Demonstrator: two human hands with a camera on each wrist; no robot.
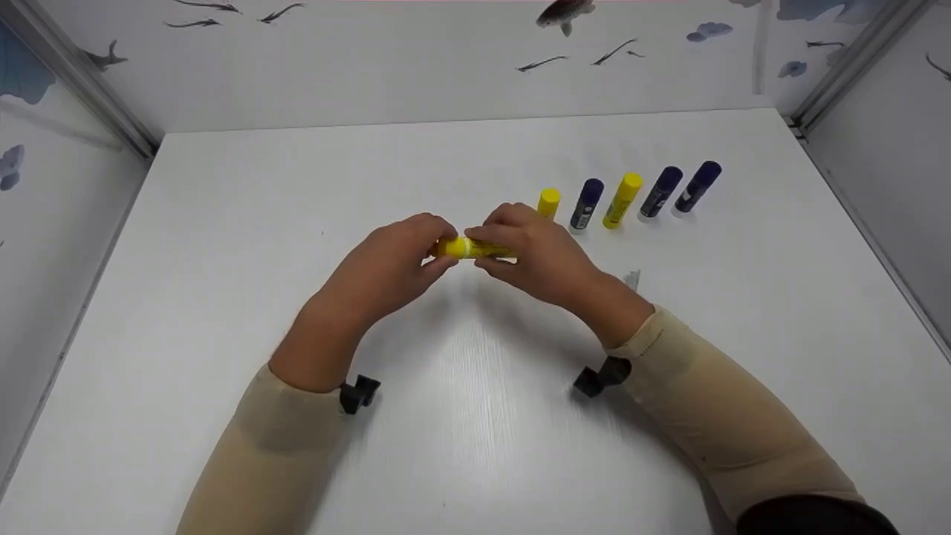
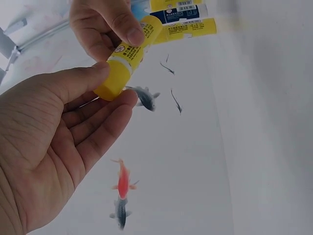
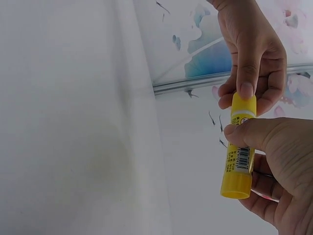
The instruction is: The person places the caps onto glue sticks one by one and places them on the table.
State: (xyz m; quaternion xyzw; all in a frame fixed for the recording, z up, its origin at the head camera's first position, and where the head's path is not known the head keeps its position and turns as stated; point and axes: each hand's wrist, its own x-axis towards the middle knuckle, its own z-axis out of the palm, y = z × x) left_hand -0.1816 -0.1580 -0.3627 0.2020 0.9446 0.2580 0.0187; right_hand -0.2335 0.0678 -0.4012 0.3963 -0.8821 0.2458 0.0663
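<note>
Between the two hands a yellow glue stick (image 1: 490, 250) is held level above the white table. My left hand (image 1: 397, 260) pinches its cap end between thumb and fingers; in the left wrist view the yellow cap (image 2: 111, 83) meets the labelled body at a pale ring. My right hand (image 1: 546, 253) grips the body, its thumb lying across the printed label (image 3: 240, 159) in the right wrist view. Just beyond the right hand, another yellow glue stick (image 1: 549, 200) stands partly hidden behind the knuckles.
To the right, a row holds a dark blue glue stick (image 1: 588, 202), a yellow one (image 1: 622, 199) and two more dark blue ones. A small greyish, see-through piece (image 1: 632, 280) shows beside the right wrist. White panels with fish prints border the table (image 1: 245, 178).
</note>
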